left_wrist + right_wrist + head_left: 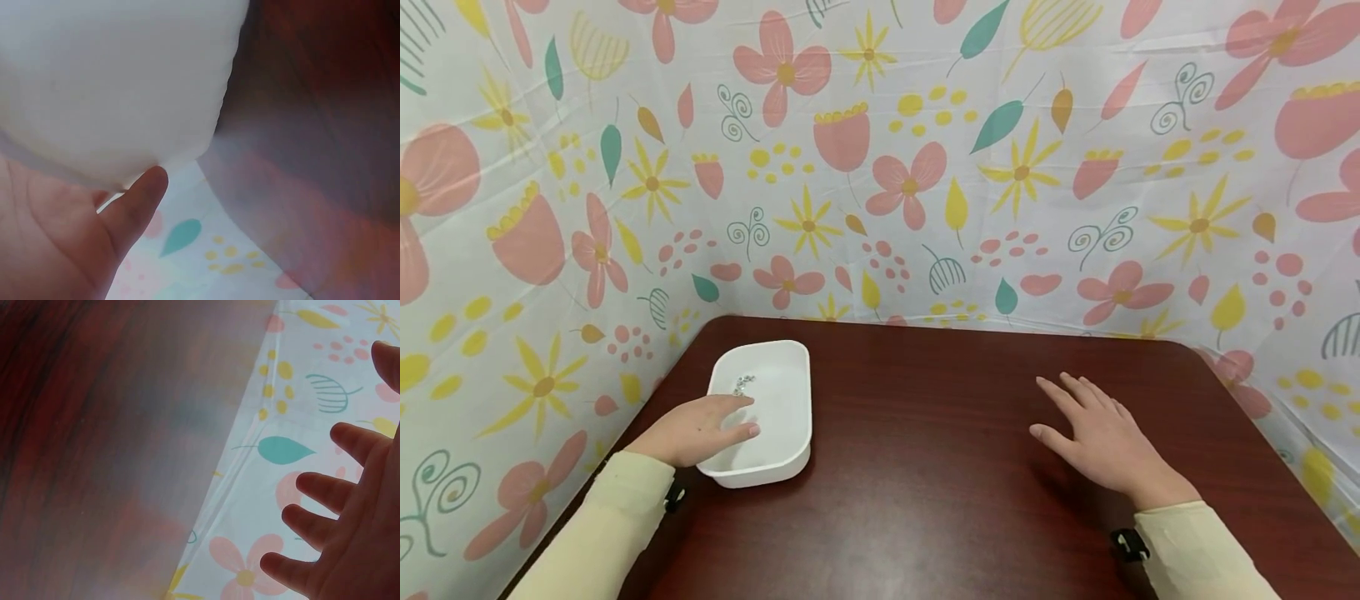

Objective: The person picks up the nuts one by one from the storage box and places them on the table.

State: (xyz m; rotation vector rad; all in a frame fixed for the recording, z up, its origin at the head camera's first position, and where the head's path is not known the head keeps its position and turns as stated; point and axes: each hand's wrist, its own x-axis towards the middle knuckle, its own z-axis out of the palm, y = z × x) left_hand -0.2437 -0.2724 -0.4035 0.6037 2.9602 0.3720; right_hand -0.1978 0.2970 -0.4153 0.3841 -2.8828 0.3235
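On the left side of the table stands a white rectangular tub [784, 396] with rounded corners. Several small, shiny, silvery pieces [744, 383] lie inside it, too small to make out in detail. My left hand [695, 429] reaches over the tub's near left side, fingers and thumb extended above its inside. In the left wrist view the thumb [140, 203] overlaps the tub's edge. Well to the right, my right hand [1101, 440] hovers palm down over the table with fingers spread and nothing in them. The right wrist view shows its fingers [325, 494] apart.
The dark reddish-brown table [917, 467] has rounded back corners and a glossy top. A white cloth [925, 242] with printed flowers and leaves hangs behind it and along both sides, close to the table's edges.
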